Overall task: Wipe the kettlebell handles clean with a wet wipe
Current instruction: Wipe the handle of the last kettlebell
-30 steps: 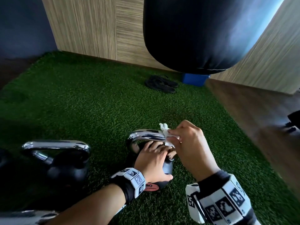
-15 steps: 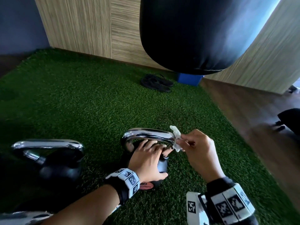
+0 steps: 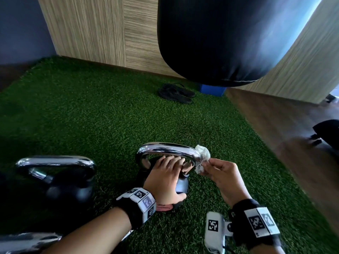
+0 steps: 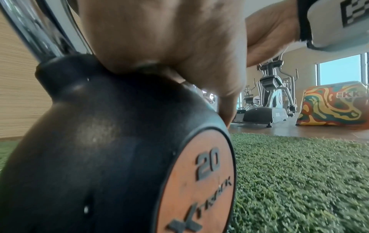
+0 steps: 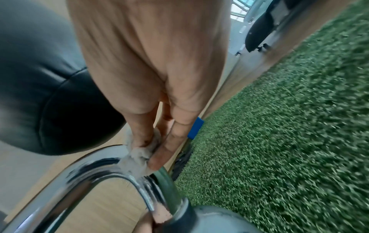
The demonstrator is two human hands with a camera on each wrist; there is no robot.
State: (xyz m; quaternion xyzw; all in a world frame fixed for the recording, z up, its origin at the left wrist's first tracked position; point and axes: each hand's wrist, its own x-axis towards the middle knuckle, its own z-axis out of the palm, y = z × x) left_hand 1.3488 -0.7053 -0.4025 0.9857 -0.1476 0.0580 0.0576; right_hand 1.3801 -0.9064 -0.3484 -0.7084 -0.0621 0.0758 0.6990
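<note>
A crumpled wet wipe [image 3: 202,158] is pinched by the right hand [image 3: 226,177] against the right bend of a kettlebell's chrome handle [image 3: 166,148] on green turf [image 3: 91,116], the black ball steadied by the spread left hand [image 3: 165,177]; the neighbouring kettlebell [image 3: 60,178] probably awaits wiping.

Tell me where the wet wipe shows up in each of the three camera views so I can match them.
Head: the wet wipe sits right of centre, pinched by the right hand against the right bend of the chrome handle.
Left wrist: not in it.
Right wrist: the wipe is below centre, at the fingertips, on the handle.
Shared landmark: the green turf.
</note>
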